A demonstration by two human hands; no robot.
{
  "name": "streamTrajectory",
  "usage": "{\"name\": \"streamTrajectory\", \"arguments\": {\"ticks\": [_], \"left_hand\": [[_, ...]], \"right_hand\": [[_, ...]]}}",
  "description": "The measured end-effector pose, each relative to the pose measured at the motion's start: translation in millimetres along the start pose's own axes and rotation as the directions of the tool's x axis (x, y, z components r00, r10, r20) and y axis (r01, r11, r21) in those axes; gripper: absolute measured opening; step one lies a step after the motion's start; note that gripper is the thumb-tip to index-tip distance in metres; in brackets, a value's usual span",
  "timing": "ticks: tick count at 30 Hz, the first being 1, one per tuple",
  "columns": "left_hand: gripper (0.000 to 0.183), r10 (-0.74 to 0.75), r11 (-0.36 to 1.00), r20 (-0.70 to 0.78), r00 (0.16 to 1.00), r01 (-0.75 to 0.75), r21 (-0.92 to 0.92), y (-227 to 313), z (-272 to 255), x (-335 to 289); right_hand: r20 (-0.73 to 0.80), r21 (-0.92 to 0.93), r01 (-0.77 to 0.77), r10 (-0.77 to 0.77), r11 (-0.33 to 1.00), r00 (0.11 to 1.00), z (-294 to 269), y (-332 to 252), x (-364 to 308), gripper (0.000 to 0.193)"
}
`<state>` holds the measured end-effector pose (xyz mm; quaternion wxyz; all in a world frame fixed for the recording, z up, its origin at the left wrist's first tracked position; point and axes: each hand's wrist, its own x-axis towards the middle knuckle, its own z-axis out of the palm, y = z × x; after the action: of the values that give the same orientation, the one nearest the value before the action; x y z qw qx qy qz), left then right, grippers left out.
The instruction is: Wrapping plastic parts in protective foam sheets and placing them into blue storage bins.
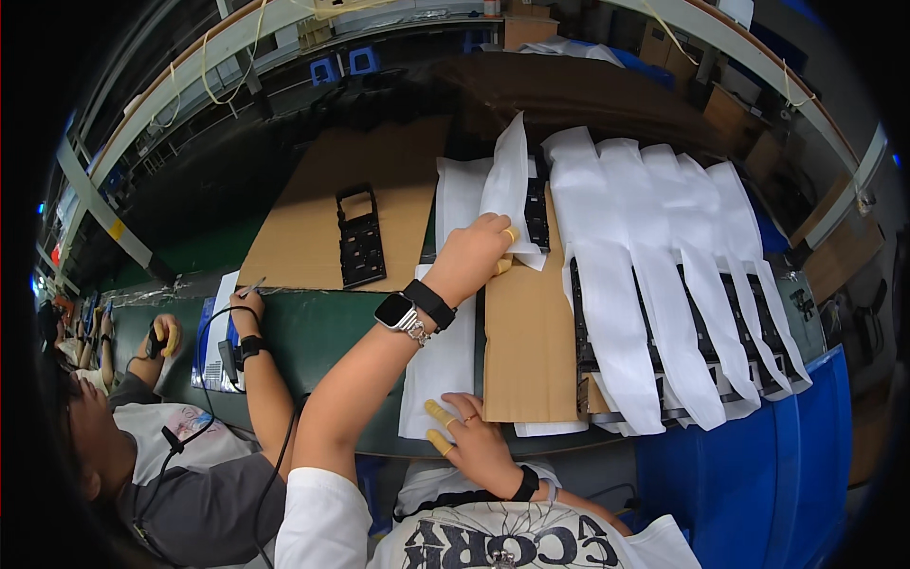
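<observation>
My left hand (471,256), with yellow finger cots and a watch on its wrist, pinches a folded white foam sheet (507,175). A black plastic frame (536,204) shows partly from behind that sheet, at the upper end of a brown cardboard strip (531,351). Lower down, my right hand (482,453) lies with fingers spread at the near left corner of the strip, over another white foam sheet (436,379). Its finger cots are yellow too. Farther left, a separate black plastic frame (360,237) with a large opening rests on a cardboard sheet (294,228).
Several white foam strips (616,332) cover a row of black frames on the right. Blue panels (758,465) stand below them. At my left a co-worker's hand (248,308) holds a pen by a blue-and-white paper. A brown covered pile (569,95) lies beyond the green table (322,332).
</observation>
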<state>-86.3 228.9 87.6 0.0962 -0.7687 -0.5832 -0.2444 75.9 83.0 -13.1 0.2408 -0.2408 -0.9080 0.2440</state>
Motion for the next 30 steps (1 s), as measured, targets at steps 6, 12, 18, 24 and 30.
{"name": "streamTrajectory", "arguments": {"ticks": [6,12,18,24,30], "left_hand": [[0.022,-0.106,0.979,-0.073,0.992,0.092,-0.180,-0.5,-36.8,-34.5],[0.024,-0.606,0.734,-0.251,0.755,0.409,-0.542,34.3,-75.5,-110.7],[0.043,-0.791,0.608,-0.409,0.455,0.503,-0.614,72.1,-111.2,-224.3],[0.044,-0.861,0.368,-0.159,0.484,0.376,-0.850,97.6,-104.2,-222.0],[0.025,-0.736,0.472,0.015,0.677,0.529,-0.706,94.7,-58.1,-230.5]], "right_hand": [[0.059,-0.002,-0.092,0.092,0.996,0.994,-2.5,-3.7,2.2,0.034],[-0.052,0.078,0.010,-0.006,0.997,0.999,-0.7,-0.9,8.9,0.022],[-0.191,0.554,-0.145,0.295,0.819,0.936,2.0,-3.0,7.3,0.025],[-0.136,0.790,-0.191,0.470,0.583,0.872,-1.0,0.9,2.4,0.035],[-0.067,0.342,-0.196,0.231,0.919,0.971,-7.7,0.3,-0.8,0.028]]}}
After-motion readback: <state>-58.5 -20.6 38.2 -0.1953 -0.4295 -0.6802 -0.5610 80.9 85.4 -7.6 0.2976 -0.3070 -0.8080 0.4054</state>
